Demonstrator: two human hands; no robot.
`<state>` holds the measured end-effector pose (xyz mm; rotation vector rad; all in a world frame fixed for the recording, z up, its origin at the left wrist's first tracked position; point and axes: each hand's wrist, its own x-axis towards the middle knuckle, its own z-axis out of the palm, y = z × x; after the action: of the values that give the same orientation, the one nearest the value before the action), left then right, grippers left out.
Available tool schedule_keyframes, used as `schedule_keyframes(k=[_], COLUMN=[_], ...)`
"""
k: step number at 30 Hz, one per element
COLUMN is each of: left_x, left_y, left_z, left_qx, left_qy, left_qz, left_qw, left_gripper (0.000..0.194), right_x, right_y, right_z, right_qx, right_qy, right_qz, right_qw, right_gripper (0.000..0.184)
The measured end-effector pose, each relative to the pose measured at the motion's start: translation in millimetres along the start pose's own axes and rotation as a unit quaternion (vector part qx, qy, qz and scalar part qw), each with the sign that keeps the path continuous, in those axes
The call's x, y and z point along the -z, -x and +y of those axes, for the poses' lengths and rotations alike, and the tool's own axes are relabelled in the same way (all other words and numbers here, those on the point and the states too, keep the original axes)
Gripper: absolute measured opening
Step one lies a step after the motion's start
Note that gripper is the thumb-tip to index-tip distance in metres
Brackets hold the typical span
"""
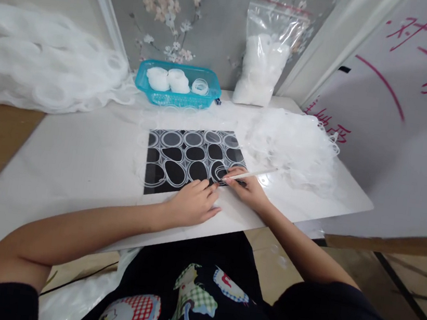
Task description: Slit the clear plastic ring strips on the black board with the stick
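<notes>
On the white table lies a black sheet (197, 171) with a pale pattern of circles, several white rings on it. My right hand (248, 190) is closed on a thin white pen-like stick (253, 174), whose tip points down-left at the sheet's lower right corner. Some thin clear rings (220, 171) lie under that tip, close to my right fingers. My left hand (195, 203) rests at the sheet's near edge, fingers loosely bent and thumb apart. Its fingertips reach towards the rings; whether they touch one is too small to tell.
Behind the sheet stands a teal basket (174, 100) with bundles of white rings. A zip bag (262, 72) of white rings leans at the wall. Loose rings (290, 146) heap on the right, and a large white pile (45, 62) fills the far left. A whiteboard (385, 167) borders the right.
</notes>
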<state>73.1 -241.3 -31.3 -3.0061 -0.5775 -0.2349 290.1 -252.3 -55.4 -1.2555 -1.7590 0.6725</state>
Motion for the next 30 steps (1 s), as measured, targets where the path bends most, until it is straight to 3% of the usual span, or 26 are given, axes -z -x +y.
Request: schedule_keyframes(k=[5,10,13,16,19,21,23,26,28,30], left_x=[0.1,5.0,7.9,10.2,13.2,15.6,17.7,18.0,15.1,9.4], left_y=[-0.8,-3.2,-4.0,-3.5,-3.2,-4.7,-8.8,-20.0,-29.3,-37.7], left_z=[-1.8,-5.6,-6.6,-7.0,-8.5,-9.9,-10.6,-8.2,-4.3,0.0], left_qx=[0.02,0.061,0.073,0.074,0.077,0.069,0.048,-0.005,-0.039,-0.051], left_qy=[0.046,0.109,0.123,0.121,0.115,0.104,0.084,0.046,0.021,-0.003], left_qz=[-0.016,-0.053,-0.064,-0.069,-0.077,-0.081,-0.074,-0.049,-0.032,-0.015], left_qw=[0.999,0.991,0.988,0.987,0.987,0.989,0.993,0.998,0.999,0.999], left_gripper=[0.042,0.037,0.033,0.03,0.029,0.03,0.031,0.032,0.033,0.035], right_x=[2.1,-4.2,-0.7,25.7,65.6,82.7,83.9,62.8,46.7,36.6], right_y=[1.3,14.6,3.8,-35.1,-68.7,-66.7,-45.0,-3.0,14.0,18.6], right_z=[0.0,-8.7,-9.0,1.6,14.1,17.4,16.3,11.9,9.7,8.6], right_qx=[0.006,0.106,0.132,0.09,0.002,-0.018,-0.022,-0.024,-0.022,-0.028], right_qy=[0.03,0.182,0.229,0.216,0.136,0.114,0.124,0.117,0.087,0.053], right_qz=[-0.003,-0.032,-0.038,0.085,0.365,0.426,0.37,0.201,0.123,0.089], right_qw=[1.0,0.977,0.964,0.969,0.921,0.898,0.921,0.972,0.988,0.994], right_gripper=[0.022,0.013,0.014,0.012,0.02,0.022,0.022,0.023,0.023,0.024])
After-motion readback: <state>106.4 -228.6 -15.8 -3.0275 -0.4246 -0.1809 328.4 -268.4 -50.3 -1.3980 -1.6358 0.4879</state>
